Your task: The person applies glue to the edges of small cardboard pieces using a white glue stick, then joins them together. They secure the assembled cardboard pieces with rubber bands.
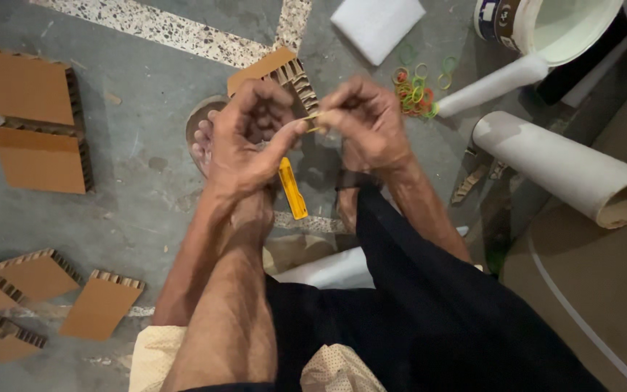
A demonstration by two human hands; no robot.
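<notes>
Rubber band (312, 117), yellowish, pinched taut between left hand (250, 138) and right hand (369, 123), above the floor (139, 94). Step: probably stretching it open; the next move needs steady, even tension.

Yellow rubber band (313, 116) stretched taut, pinched at both ends.

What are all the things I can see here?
cardboard pieces: about seven, brown, floor left and top middle
rubber bands: a pile, mixed colours, floor top right
rubber band: one, yellowish, stretched between both hands
cutter: one, yellow, floor under the hands
foam sheet: one, white, top
bucket: one, white, top right
tubes: two, white, right
floor: grey
left hand: pinching the band
right hand: pinching the band
foot: one, bare, behind the left hand
</notes>
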